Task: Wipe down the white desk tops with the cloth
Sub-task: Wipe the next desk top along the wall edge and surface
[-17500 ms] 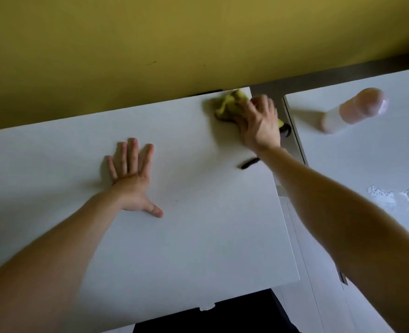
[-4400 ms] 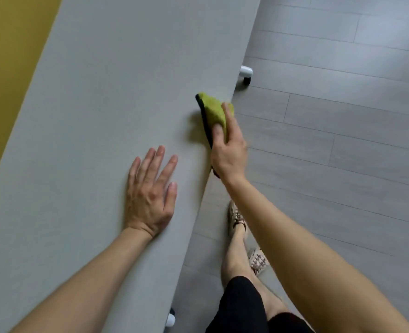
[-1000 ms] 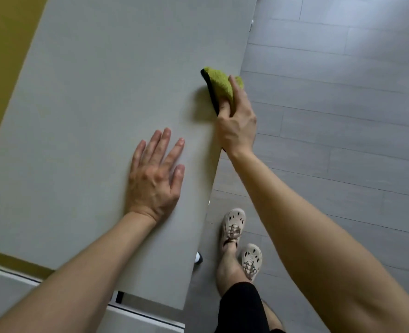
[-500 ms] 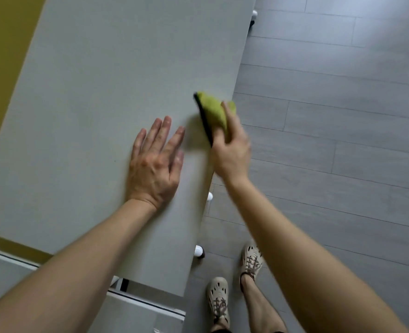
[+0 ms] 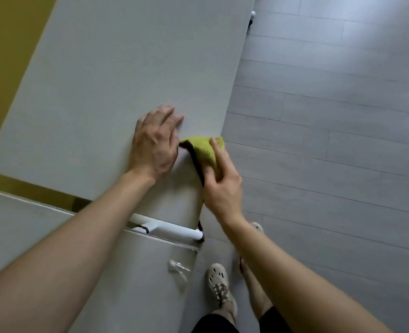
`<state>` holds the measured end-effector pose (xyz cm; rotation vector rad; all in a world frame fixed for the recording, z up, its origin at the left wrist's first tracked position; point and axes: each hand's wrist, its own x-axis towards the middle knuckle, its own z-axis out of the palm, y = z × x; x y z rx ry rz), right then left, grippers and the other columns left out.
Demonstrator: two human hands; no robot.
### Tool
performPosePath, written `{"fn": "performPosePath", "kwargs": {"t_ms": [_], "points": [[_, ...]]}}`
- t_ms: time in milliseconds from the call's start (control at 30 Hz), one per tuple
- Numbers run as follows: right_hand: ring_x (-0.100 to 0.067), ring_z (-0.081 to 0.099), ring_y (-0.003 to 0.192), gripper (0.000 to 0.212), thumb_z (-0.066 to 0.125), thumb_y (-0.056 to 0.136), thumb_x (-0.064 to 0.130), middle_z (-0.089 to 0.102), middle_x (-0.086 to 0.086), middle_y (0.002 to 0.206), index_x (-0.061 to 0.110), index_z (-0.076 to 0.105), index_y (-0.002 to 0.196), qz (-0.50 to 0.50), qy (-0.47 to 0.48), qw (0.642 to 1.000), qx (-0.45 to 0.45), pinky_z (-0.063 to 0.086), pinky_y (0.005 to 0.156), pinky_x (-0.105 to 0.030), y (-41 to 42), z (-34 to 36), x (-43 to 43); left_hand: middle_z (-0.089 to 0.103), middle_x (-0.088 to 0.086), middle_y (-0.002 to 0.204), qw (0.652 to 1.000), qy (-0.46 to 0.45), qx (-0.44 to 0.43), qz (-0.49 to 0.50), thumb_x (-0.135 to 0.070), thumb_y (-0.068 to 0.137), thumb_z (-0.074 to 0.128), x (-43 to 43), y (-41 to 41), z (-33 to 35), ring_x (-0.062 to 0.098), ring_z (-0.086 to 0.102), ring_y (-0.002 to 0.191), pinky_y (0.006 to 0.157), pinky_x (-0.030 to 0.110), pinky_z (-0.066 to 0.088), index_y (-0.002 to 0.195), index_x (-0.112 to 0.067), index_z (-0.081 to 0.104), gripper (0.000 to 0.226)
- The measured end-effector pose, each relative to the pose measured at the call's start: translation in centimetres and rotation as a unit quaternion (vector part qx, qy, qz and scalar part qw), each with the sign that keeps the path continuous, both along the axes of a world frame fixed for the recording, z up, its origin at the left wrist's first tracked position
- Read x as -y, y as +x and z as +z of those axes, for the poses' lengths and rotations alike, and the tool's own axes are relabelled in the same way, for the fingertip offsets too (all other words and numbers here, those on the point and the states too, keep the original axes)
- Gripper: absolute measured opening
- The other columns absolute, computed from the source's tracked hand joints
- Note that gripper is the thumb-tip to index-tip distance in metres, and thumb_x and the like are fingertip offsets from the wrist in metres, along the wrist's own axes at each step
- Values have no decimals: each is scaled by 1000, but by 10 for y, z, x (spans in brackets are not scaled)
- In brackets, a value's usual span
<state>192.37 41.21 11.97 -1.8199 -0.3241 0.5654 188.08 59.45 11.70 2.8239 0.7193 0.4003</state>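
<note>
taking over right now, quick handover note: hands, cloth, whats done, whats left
Left hand: open, flat on the desk, beside the cloth.
Right hand: grips the cloth, which is folded over the desk's floor-side edge near its near corner.
Done: no dirt shows on this top; the wiped area cannot be told.
Left: likely finish this edge. The nearer desk bears a clear scrap.

The bare left forearm (image 5: 78,241) comes in from 8 o'clock, wrist straight. The left hand (image 5: 154,143) lies palm down, its fingers straight and close together, pointing to 1 o'clock. The right forearm (image 5: 285,267) enters from 5 o'clock. The right hand (image 5: 222,188) — just at 4 o'clock of the left — pinches the cloth (image 5: 202,150) between thumb and outstretched forefinger.
</note>
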Motion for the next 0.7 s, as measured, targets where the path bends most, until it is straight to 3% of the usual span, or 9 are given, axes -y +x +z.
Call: {"fn": "performPosePath", "kwargs": {"t_ms": [67, 167, 233, 333, 433, 500, 600, 700], "points": [[-12, 48, 152, 60, 62, 102, 19, 53, 3, 165, 45, 55, 156, -34, -31, 999, 1, 39, 123, -26, 48, 0, -31, 51, 12, 162, 999, 10, -41, 14, -32, 110, 48, 13, -52, -2, 32, 45, 152, 126, 52, 32, 150, -23, 60, 43], [-16, 53, 147, 58, 61, 105, 25, 55, 7, 163, 47, 52, 158, -40, -38, 998, 9, 37, 114, -18, 81, 1, -47, 26, 1, 179, 995, 5, -82, 62, -47, 113, 35, 30, -93, -8, 20, 20, 166, 133, 57, 14, 166, -37, 40, 54], [-13, 53, 147, 58, 62, 106, 25, 54, 11, 163, 46, 51, 159, -39, -27, 999, 14, 35, 111, -13, 53, 1, -33, 27, -1, 179, 994, 6, -68, 84, -48, 111, 37, 31, -90, -11, 18, 19, 166, 133, 57, 13, 164, -38, 43, 54], [-5, 43, 155, 62, 65, 105, 16, 51, 12, 165, 46, 52, 159, -20, 5, 1000, -2, 36, 126, -23, -43, -6, 21, 28, 0, 178, 994, 15, -60, 87, -47, 111, 39, 32, -85, -13, 19, 21, 166, 133, 57, 13, 163, -38, 45, 54], [2, 38, 156, 68, 68, 103, 9, 51, 12, 164, 48, 53, 156, 16, 7, 1000, -4, 33, 120, -12, -104, 1, 64, 28, 0, 178, 994, 20, -57, 87, -46, 110, 38, 30, -86, -15, 20, 22, 166, 133, 58, 14, 164, -37, 44, 54], [0, 41, 155, 63, 68, 103, 11, 54, 12, 161, 46, 57, 154, 12, 6, 1000, -8, 36, 119, -12, -88, -1, 54, 28, 0, 178, 995, 21, -54, 87, -46, 111, 38, 31, -84, -14, 20, 22, 166, 133, 58, 14, 164, -37, 44, 54], [-3, 51, 148, 58, 67, 102, 18, 56, 12, 160, 46, 59, 153, -45, -26, 999, -4, 42, 121, -24, -22, -9, 10, 29, 0, 178, 995, 22, -46, 86, -46, 111, 36, 30, -84, -14, 20, 22, 166, 133, 57, 13, 164, -38, 44, 54], [-1, 53, 144, 59, 64, 103, 23, 54, 19, 160, 48, 56, 155, -64, -36, 997, 4, 41, 120, -20, 7, -8, -9, 29, -1, 178, 995, 23, -43, 85, -45, 112, 35, 28, -84, -18, 20, 23, 165, 133, 56, 13, 164, -39, 43, 53]]}}
